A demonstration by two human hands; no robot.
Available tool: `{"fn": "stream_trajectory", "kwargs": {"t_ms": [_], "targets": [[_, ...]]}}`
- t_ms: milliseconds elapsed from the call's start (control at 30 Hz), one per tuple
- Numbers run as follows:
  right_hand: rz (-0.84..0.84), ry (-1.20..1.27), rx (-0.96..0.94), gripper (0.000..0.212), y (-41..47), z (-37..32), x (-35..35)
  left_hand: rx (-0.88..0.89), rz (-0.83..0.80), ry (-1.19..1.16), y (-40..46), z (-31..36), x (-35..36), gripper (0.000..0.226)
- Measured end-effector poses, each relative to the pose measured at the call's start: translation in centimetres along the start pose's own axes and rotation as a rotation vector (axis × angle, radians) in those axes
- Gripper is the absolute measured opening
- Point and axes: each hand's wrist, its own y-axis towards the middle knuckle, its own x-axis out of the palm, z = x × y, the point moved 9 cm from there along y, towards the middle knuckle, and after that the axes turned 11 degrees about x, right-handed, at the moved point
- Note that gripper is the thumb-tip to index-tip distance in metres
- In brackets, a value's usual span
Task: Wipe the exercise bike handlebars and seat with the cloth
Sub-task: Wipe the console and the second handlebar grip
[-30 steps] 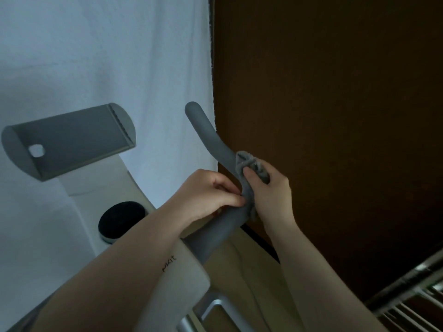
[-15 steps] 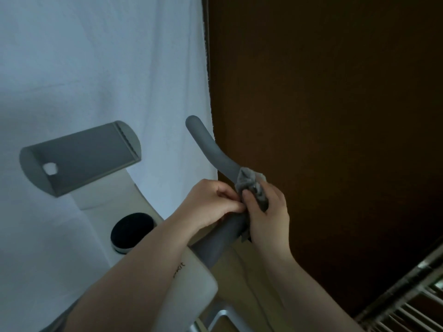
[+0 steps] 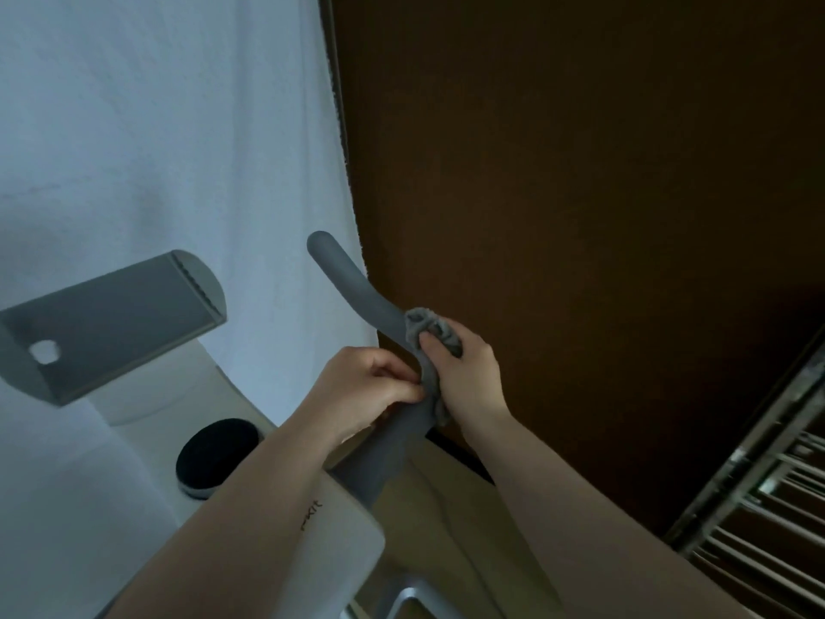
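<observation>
— Wrapping the cloth [image 3: 429, 329] round the handlebar [image 3: 357, 293] like that, is that on purpose?

— I'd say so. The right hand [image 3: 464, 373] has its fingers and thumb curled over the bunched grey cloth, clamping it against the bar just below the bend, right of centre in the frame. With the cloth going most of the way round the tube, one slide should clean most sides at once.

— And the left hand [image 3: 366, 390]?

— It sits just beside the right one, lower on the bar, fingers curled in. It seems to pinch a trailing edge of the cloth at the bar, probably to keep it taut, though I can't tell for certain whether it grips the cloth, the bar, or both.

— How does the bar look?

— Matte grey, round, likely foam or rubber. It rises from the bike's white body [image 3: 339, 542] at lower centre, bends, and ends in a rounded tip near the middle of the frame. The stretch above the cloth is bare.

— The seat?

— Not in view. At left there's only a grey tray-like holder [image 3: 111, 319] and a black round knob [image 3: 216, 453].
</observation>
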Motion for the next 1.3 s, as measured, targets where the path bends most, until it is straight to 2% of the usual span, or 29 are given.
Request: {"fn": "stream_trajectory", "kwargs": {"t_ms": [133, 333, 467, 600, 700, 800, 900, 967, 1067, 1200, 1300], "targets": [[0.175, 0.057, 0.011, 0.041, -5.5, 2.0, -0.6, 0.002, 0.031, -0.019, -0.1, -0.2, -0.3, 0.008], [0.108, 0.046, 0.04, 0.025, -0.8, 0.7, -0.3, -0.01, 0.043, -0.015, 0.1, -0.3, -0.3, 0.009], [0.178, 0.035, -0.018, 0.039, -5.0, 1.2, -0.3, 0.0, 0.047, -0.016, 0.0, -0.2, -0.3, 0.008], [0.143, -0.044, -0.02, 0.034, -2.2, 0.3, -0.5, 0.0, 0.043, -0.005, 0.2, -0.2, -0.2, 0.011], [0.194, -0.062, -0.069, 0.039, -4.3, 0.6, -0.2, -0.006, 0.047, -0.015, 0.0, -0.5, -0.4, 0.01], [0.158, -0.097, -0.085, 0.041, -4.4, 0.4, -0.4, -0.015, 0.055, -0.009, 0.3, -0.5, -0.4, 0.01], [0.135, -0.048, -0.051, 0.035, -2.4, -0.1, -0.6, -0.009, 0.042, -0.01, 0.4, -0.3, -0.3, 0.012], [0.184, 0.011, -0.064, 0.038, -4.1, 0.8, -0.3, -0.008, 0.037, -0.012, 0.2, -0.5, -0.3, 0.011], [0.16, 0.084, -0.062, 0.041, -6.9, 1.7, 0.1, -0.007, 0.039, 0.003, 0.0, -0.6, -0.2, 0.011], [0.128, -0.034, -0.061, 0.042, -3.2, 0.5, -0.6, 0.002, 0.03, 0.021, 0.1, -0.3, -0.4, 0.019], [0.15, -0.117, -0.104, 0.044, -6.2, 0.6, -0.2, -0.066, 0.015, 0.0, -0.4, -0.4, -1.1, 0.021]]}}
